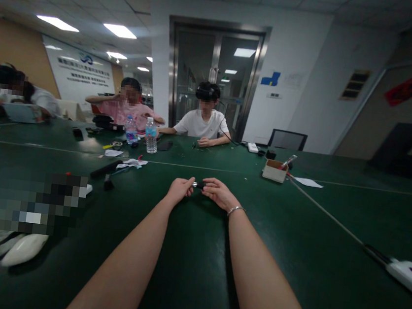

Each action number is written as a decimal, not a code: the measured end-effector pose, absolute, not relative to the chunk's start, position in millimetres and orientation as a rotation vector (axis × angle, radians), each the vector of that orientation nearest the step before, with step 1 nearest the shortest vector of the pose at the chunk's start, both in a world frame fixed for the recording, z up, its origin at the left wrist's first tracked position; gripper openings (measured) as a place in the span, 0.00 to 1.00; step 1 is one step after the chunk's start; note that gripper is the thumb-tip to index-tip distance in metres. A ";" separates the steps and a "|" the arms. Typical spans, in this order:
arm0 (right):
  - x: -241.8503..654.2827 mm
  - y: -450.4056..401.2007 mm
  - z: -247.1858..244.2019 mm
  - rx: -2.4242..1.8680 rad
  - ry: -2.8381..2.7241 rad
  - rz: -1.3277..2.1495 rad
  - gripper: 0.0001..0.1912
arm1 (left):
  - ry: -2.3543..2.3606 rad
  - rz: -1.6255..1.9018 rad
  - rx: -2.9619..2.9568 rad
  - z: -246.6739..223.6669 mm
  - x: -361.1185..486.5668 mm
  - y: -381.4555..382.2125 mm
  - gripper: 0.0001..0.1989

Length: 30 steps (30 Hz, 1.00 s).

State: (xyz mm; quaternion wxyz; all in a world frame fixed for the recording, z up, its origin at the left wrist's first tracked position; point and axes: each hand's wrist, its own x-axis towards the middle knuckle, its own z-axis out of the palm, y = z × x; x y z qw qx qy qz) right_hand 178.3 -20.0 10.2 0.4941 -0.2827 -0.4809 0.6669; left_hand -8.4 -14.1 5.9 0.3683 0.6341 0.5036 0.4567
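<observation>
Over the green tabletop (197, 233), both my arms stretch forward and the hands meet at one small object, dark with a shiny silver section (195, 185). My left hand (180, 190) is closed in a pinch at its silver end. From the other side, the fingers of my right hand (218, 192) close on its black end; a bracelet (236, 210) circles that wrist. The object is too small to tell its exact kind, and fingertips cover both its ends.
Clear plastic bottles (151, 137) stand ahead on the left, near papers (132, 164) and a black bar (106, 168). A small box (274, 171) sits ahead right. A white power strip (408, 278) lies at right with its cable. Several people sit around the far side.
</observation>
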 end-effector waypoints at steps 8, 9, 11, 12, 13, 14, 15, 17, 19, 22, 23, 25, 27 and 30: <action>176.6 -20.5 13.0 -0.745 -1.142 1.619 0.13 | 1.226 1.228 1.607 4.4 -6.9 -12.1 0.25; 176.5 -20.2 13.0 -0.746 -1.137 1.620 0.12 | 1.214 1.234 1.599 4.2 -6.6 -11.8 0.25; 176.2 -19.9 12.9 -0.746 -1.130 1.620 0.11 | 1.201 1.238 1.583 3.7 -6.2 -11.5 0.24; 176.1 -19.9 12.9 -0.746 -1.128 1.620 0.10 | 1.197 1.240 1.577 3.4 -6.1 -11.3 0.23; 175.9 -20.1 13.1 -0.747 -1.129 1.621 0.10 | 1.192 1.242 1.571 3.1 -6.0 -11.2 0.23; 175.7 -20.3 13.5 -0.748 -1.130 1.623 0.09 | 1.186 1.245 1.565 2.8 -5.9 -11.1 0.22; 175.5 -20.7 14.0 -0.749 -1.131 1.624 0.08 | 1.181 1.248 1.558 2.5 -5.9 -11.2 0.22; 175.2 -21.5 15.0 -0.754 -1.130 1.626 0.07 | 1.172 1.251 1.548 2.5 -5.6 -11.6 0.20; 174.9 -21.9 15.7 -0.759 -1.126 1.627 0.07 | 1.164 1.255 1.538 3.3 -5.2 -12.8 0.19; 174.7 -21.1 15.5 -0.764 -1.126 1.619 0.07 | 1.151 1.260 1.526 5.9 -4.3 -15.7 0.17; 174.7 -20.7 15.1 -0.763 -1.129 1.617 0.07 | 1.148 1.264 1.522 6.8 -3.9 -16.7 0.16; 174.7 -20.1 14.5 -0.759 -1.130 1.613 0.07 | 1.145 1.273 1.514 8.2 -3.4 -18.2 0.15; 174.8 -19.9 14.2 -0.761 -1.130 1.612 0.07 | 1.135 1.281 1.509 8.9 -3.2 -19.1 0.14; 174.8 -20.4 14.7 -0.775 -1.127 1.611 0.08 | 1.110 1.278 1.524 9.3 -3.8 -20.0 0.13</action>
